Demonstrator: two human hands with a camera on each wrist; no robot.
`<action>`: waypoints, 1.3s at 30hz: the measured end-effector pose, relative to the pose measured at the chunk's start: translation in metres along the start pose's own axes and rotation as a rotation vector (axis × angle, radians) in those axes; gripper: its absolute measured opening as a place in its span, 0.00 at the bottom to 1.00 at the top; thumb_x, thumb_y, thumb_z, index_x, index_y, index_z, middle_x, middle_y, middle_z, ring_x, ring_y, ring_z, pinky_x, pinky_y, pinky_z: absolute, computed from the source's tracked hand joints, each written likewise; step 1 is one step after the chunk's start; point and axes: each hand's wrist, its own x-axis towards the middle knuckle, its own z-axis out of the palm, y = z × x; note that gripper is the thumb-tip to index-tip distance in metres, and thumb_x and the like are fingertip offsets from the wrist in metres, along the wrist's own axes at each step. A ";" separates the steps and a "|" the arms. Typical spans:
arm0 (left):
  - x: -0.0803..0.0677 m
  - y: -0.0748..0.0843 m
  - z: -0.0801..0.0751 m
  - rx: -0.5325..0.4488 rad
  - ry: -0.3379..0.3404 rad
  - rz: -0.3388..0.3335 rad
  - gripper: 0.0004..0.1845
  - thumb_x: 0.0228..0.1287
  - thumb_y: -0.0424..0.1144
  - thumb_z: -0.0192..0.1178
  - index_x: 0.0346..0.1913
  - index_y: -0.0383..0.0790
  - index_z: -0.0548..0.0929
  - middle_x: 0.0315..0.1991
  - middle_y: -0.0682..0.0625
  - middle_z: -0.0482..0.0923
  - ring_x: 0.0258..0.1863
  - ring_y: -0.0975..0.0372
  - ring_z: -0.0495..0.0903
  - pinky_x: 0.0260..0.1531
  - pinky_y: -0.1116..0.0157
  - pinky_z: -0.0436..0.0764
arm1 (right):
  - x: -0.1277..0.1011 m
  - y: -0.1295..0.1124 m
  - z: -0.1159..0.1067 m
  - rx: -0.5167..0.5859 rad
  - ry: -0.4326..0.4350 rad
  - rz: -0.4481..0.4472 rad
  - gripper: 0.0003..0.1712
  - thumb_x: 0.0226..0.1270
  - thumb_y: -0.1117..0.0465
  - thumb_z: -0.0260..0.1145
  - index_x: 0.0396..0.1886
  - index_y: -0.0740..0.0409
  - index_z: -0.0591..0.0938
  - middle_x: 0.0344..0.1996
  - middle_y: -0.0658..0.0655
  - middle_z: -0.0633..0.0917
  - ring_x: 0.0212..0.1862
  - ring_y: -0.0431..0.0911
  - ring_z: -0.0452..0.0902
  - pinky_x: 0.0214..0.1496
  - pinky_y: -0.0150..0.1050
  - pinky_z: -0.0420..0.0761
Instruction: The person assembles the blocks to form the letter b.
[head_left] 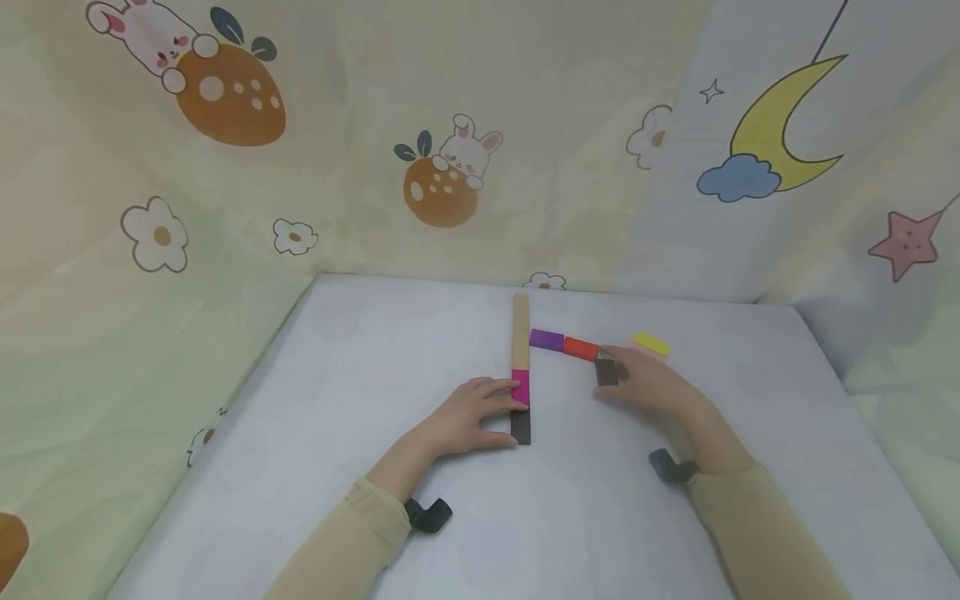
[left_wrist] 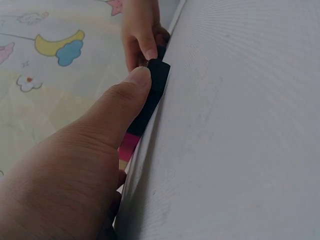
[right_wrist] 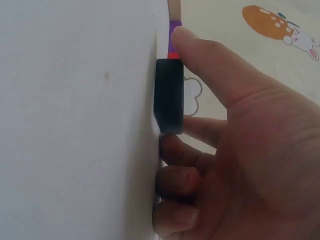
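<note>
So my right hand (head_left: pixel 648 379) has a dark block (head_left: pixel 607 372), looks pinched between thumb and index finger. My left hand (head_left: pixel 468 417) isn't gripping, just fingers resting over the magenta block (head_left: pixel 523 393), thumb against the second dark block (head_left: pixel 521 427) at the column's near end. What matters, imo: the right-hand piece sits just my side of the red block's (head_left: pixel 581 348) free end, and the right hand's way nearer than the left. The red one's long axis slants toward my right fingers. Can't tell which way the pinched piece runs, fingers crowd it.
</note>
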 end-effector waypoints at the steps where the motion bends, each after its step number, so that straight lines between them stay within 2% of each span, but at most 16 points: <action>1: 0.000 0.000 0.000 0.000 0.000 0.000 0.31 0.60 0.71 0.57 0.66 0.75 0.71 0.76 0.62 0.58 0.75 0.55 0.58 0.74 0.49 0.60 | 0.001 -0.001 0.000 0.000 -0.009 0.001 0.54 0.52 0.35 0.74 0.76 0.43 0.62 0.66 0.55 0.74 0.67 0.55 0.68 0.64 0.61 0.75; 7: -0.001 0.001 -0.001 0.001 0.000 0.003 0.31 0.60 0.70 0.57 0.66 0.73 0.71 0.76 0.61 0.58 0.75 0.54 0.58 0.74 0.49 0.60 | 0.009 -0.007 -0.001 0.024 -0.057 0.031 0.57 0.53 0.33 0.72 0.78 0.41 0.57 0.72 0.57 0.70 0.73 0.58 0.61 0.67 0.66 0.69; 11: 0.000 0.002 -0.002 -0.003 -0.003 0.005 0.31 0.60 0.70 0.58 0.67 0.73 0.71 0.76 0.61 0.59 0.75 0.54 0.58 0.74 0.49 0.59 | 0.013 -0.008 -0.002 0.032 -0.055 0.043 0.53 0.57 0.34 0.70 0.77 0.45 0.59 0.69 0.61 0.73 0.70 0.60 0.65 0.65 0.66 0.71; 13: 0.000 0.002 -0.002 -0.001 -0.004 0.007 0.31 0.60 0.70 0.58 0.67 0.73 0.71 0.76 0.61 0.59 0.75 0.54 0.58 0.74 0.49 0.59 | 0.015 -0.007 -0.002 0.030 -0.044 0.048 0.49 0.60 0.35 0.68 0.76 0.46 0.60 0.66 0.61 0.76 0.67 0.59 0.70 0.62 0.63 0.75; 17: 0.000 0.001 -0.002 0.006 -0.006 0.001 0.31 0.60 0.70 0.57 0.67 0.74 0.71 0.76 0.62 0.58 0.75 0.55 0.57 0.75 0.49 0.58 | 0.018 -0.005 0.000 0.023 -0.002 0.055 0.41 0.66 0.38 0.63 0.74 0.46 0.64 0.52 0.60 0.82 0.50 0.54 0.78 0.47 0.50 0.83; 19: 0.001 0.000 -0.001 0.008 -0.006 0.000 0.31 0.60 0.70 0.57 0.67 0.74 0.71 0.76 0.62 0.58 0.75 0.55 0.57 0.74 0.49 0.58 | 0.019 -0.005 0.002 0.017 0.022 0.063 0.37 0.68 0.38 0.62 0.72 0.45 0.66 0.45 0.58 0.83 0.43 0.51 0.77 0.40 0.43 0.82; 22: 0.001 0.000 -0.001 0.008 -0.006 -0.001 0.31 0.60 0.70 0.58 0.66 0.73 0.71 0.76 0.62 0.58 0.75 0.55 0.57 0.74 0.49 0.59 | 0.021 -0.005 0.005 0.019 0.061 0.086 0.31 0.69 0.40 0.61 0.68 0.46 0.71 0.42 0.57 0.84 0.40 0.50 0.77 0.36 0.39 0.79; 27: 0.001 -0.001 -0.001 0.011 -0.006 0.000 0.31 0.60 0.70 0.58 0.67 0.73 0.71 0.76 0.61 0.59 0.75 0.55 0.57 0.74 0.50 0.59 | 0.021 -0.007 0.006 0.031 0.094 0.121 0.27 0.70 0.41 0.59 0.63 0.48 0.74 0.46 0.58 0.85 0.45 0.52 0.77 0.42 0.44 0.81; 32: 0.002 -0.002 0.000 0.021 0.001 0.013 0.31 0.60 0.70 0.57 0.67 0.73 0.71 0.76 0.61 0.59 0.75 0.55 0.58 0.75 0.50 0.58 | 0.021 -0.008 0.007 0.030 0.107 0.116 0.28 0.71 0.42 0.59 0.64 0.49 0.74 0.49 0.59 0.84 0.48 0.53 0.77 0.47 0.50 0.81; 39: 0.001 0.000 -0.001 0.026 -0.006 0.011 0.31 0.61 0.70 0.57 0.67 0.73 0.71 0.76 0.60 0.59 0.75 0.54 0.58 0.74 0.50 0.59 | 0.021 -0.009 0.007 0.029 0.109 0.117 0.33 0.69 0.37 0.59 0.68 0.46 0.72 0.49 0.58 0.84 0.48 0.52 0.77 0.47 0.49 0.82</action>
